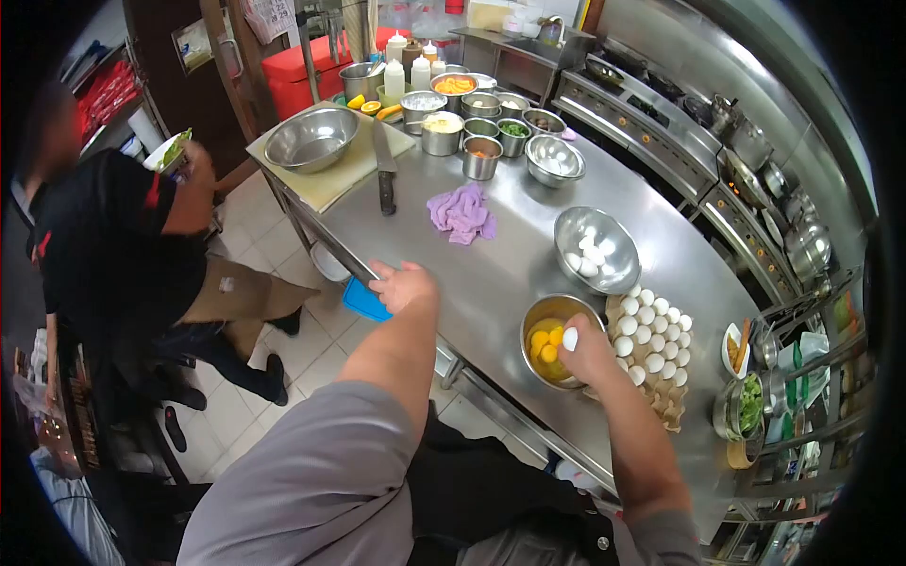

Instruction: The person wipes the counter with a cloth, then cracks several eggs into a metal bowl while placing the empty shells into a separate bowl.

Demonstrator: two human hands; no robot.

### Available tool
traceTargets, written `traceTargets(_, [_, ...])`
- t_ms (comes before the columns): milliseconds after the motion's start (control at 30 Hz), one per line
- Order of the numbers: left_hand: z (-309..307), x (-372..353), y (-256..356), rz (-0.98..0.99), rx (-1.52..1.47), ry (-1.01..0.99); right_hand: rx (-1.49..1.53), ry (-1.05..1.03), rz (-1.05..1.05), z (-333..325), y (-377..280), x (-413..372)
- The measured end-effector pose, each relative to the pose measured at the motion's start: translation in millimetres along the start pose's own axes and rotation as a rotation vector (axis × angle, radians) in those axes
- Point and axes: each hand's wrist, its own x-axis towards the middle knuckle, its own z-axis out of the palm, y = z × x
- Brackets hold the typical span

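Note:
A white egg (569,339) is pinched in my right hand (593,352), over the near right side of a steel bowl (525,325). Several yellow yolks (545,345) lie inside that bowl. My left hand (408,287) rests at the table's front edge with its fingers stretched out to the left and nothing in them. Right of the bowl is a cardboard egg tray (668,411) with rows of whole white eggs (644,334). Just behind, a wider steel bowl (615,224) contains white eggshells (589,258).
A crumpled purple cloth (461,213) lies on the steel table (510,247). Farther left are a knife (385,168), a cutting board (332,191) and a large steel bowl (311,140). Ingredient tins (482,158) stand behind. A person (113,222) walks at the left. Stoves (651,132) line the right.

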Motion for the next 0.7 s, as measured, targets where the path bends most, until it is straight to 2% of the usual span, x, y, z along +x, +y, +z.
traceTargets(100, [0,1,-10,-0.002,0.017,0.005,0.030,-0.033,-0.004,13,8,-3])
traceTargets(167, [-1,1,7,0.008,-0.026,0.005,0.014,-0.024,-0.071,7,12,2])
traceTargets(533, [8,2,0,0.007,-0.003,0.070,-0.006,-0.018,-0.074,4,9,3])
traceTargets(700, [2,0,-2,0.069,-0.033,0.062,-0.010,-0.017,-0.070,5,9,5])
